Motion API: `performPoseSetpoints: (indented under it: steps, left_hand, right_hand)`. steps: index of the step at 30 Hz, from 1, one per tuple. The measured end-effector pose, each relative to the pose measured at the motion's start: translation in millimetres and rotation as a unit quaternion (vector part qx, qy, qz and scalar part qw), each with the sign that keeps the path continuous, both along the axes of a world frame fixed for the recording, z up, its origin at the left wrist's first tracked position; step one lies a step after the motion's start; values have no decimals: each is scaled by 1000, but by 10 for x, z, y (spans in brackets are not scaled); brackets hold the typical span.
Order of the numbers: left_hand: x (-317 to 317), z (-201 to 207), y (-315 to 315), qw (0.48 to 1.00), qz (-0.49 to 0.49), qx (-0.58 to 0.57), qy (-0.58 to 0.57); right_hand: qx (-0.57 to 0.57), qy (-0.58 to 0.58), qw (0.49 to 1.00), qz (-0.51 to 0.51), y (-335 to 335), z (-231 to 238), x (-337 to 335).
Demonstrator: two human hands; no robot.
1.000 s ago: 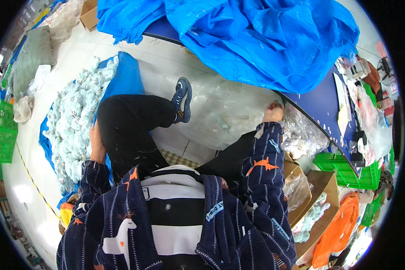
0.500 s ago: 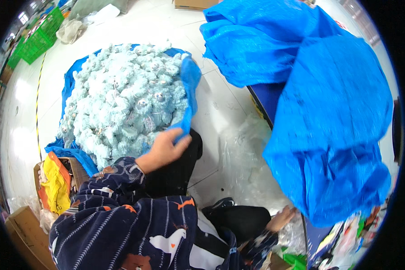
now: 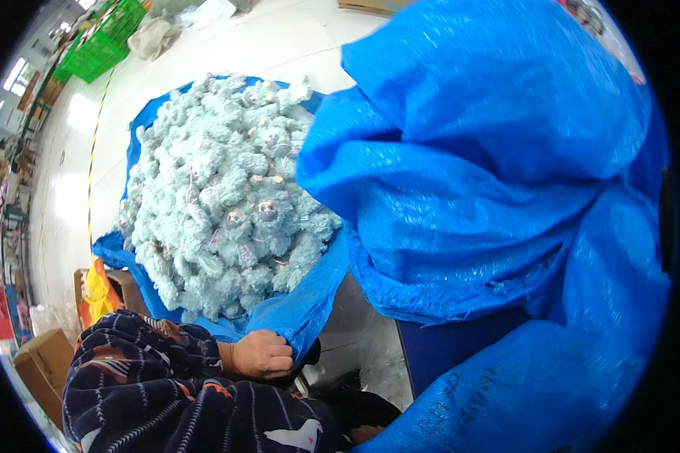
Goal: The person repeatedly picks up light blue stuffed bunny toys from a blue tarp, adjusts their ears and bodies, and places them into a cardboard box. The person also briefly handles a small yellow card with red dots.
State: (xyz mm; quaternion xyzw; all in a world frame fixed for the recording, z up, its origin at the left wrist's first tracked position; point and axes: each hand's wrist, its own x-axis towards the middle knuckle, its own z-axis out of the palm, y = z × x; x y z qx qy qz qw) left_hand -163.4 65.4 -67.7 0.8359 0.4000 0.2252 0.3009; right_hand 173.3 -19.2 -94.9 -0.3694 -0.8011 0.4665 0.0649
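Observation:
A big pile of pale blue-green plush toys (image 3: 219, 204), with small faces showing on some, fills an opened blue woven sack (image 3: 306, 309) on the floor ahead of me. My left hand (image 3: 263, 355) is closed in a fist on the near edge of that sack. At the lower edge of the picture, a small patch of skin is probably my right hand (image 3: 366, 433); its fingers are hidden beside another blue woven sack (image 3: 461, 189). This second sack is large and crumpled, lies over a dark blue table (image 3: 453, 347), and reaches toward the pile.
Cardboard boxes (image 3: 45, 366) stand at the left, one holding yellow and orange cloth (image 3: 98, 291). Green crates (image 3: 102, 45) sit at the far left beside a yellow-black floor line (image 3: 102, 128). Clear plastic (image 3: 385, 362) lies beside the table.
My left hand has come nearer and closed on the sack's edge. My right hand has shifted left and is mostly out of sight. The second sack now bulges left over the pile's right side.

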Motion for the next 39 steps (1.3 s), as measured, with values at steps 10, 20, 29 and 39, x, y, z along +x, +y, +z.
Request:
performPoseSetpoints:
  steps: [10,20,29,39]
  left_hand:
    - [3,330,-435,976,162,-146,-14]
    - [-586,812,-808,786,436,-437,21]
    - [-1367,1195,-779,703,474,-529,-30]
    - [-1400,1930,-934,697,561,-438,-89]
  right_hand:
    - [17,-37,999,-16,-85,206,-237]
    - [-409,-74,902,-117,252,668,-777]
    - [-342,-158,926,-34,1711,1558,-1694]
    - [-53,-112,986,108,2931,2053,-2875]
